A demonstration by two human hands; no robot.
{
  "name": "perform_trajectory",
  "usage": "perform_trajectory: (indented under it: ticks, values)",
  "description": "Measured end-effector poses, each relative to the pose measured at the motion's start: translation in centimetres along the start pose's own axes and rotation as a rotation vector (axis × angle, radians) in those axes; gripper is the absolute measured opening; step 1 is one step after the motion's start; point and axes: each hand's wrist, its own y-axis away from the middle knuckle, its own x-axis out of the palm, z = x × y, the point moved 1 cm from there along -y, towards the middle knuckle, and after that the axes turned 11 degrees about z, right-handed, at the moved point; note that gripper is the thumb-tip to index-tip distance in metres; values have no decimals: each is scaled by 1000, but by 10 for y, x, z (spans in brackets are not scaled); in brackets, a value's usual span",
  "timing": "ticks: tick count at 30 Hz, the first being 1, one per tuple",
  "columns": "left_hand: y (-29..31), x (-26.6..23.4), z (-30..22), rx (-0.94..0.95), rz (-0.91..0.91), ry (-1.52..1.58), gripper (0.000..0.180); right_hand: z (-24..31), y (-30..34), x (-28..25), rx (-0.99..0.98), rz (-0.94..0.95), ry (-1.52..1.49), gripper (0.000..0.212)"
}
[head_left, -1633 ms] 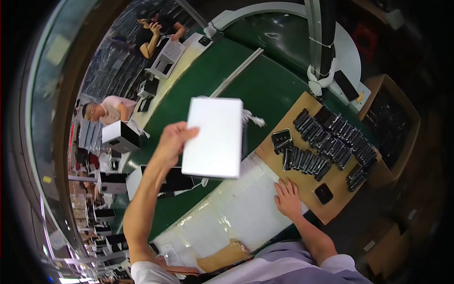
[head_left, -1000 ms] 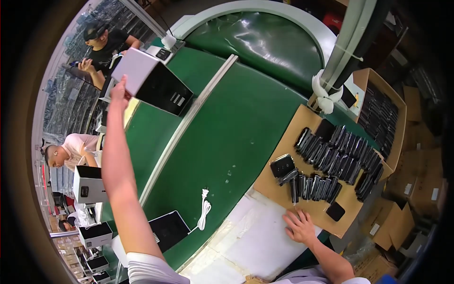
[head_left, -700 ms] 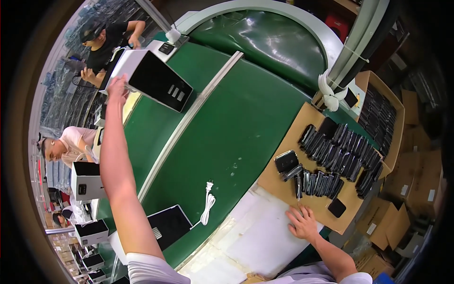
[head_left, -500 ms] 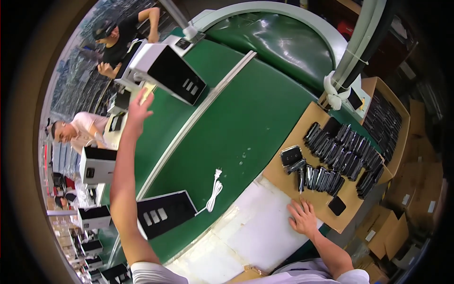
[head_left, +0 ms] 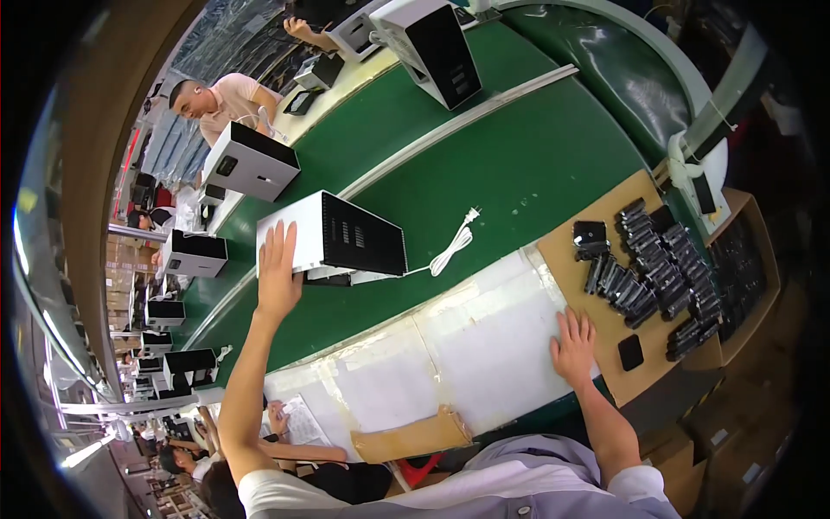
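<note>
Head view: one black-and-white box [head_left: 364, 235] touches your left grip [head_left: 278, 275] over the green conveyor [head_left: 536, 169], your fingers straight and unclenched along its white face; one white cord [head_left: 450, 253] lies right. Your right grip [head_left: 574, 348], released, rests by one cardboard sheet [head_left: 631, 385].

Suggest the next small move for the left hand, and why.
Perhaps curl the left hand more firmly around the white-and-black box: its fingers lie extended along the white side, apparently without a firm grip, while the right hand rests by the cardboard sheet, away from the box.
</note>
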Motion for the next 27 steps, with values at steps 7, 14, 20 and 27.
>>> perform_trajectory:
  ticks: [7,14,20,27]
  values:
    - [-46,-6,1,28,139,-282,95,8,9,9,-11,-88,-1,52]
    - [-17,-146,-105,215,109,-121,84,70,15,37,522,709,-2054,87]
    - [25,-216,-213,262,221,19,73,75,-8,4,188,864,-2420,82]
    - [32,-155,-256,241,432,290,68,17,53,-76,72,536,-1633,27]
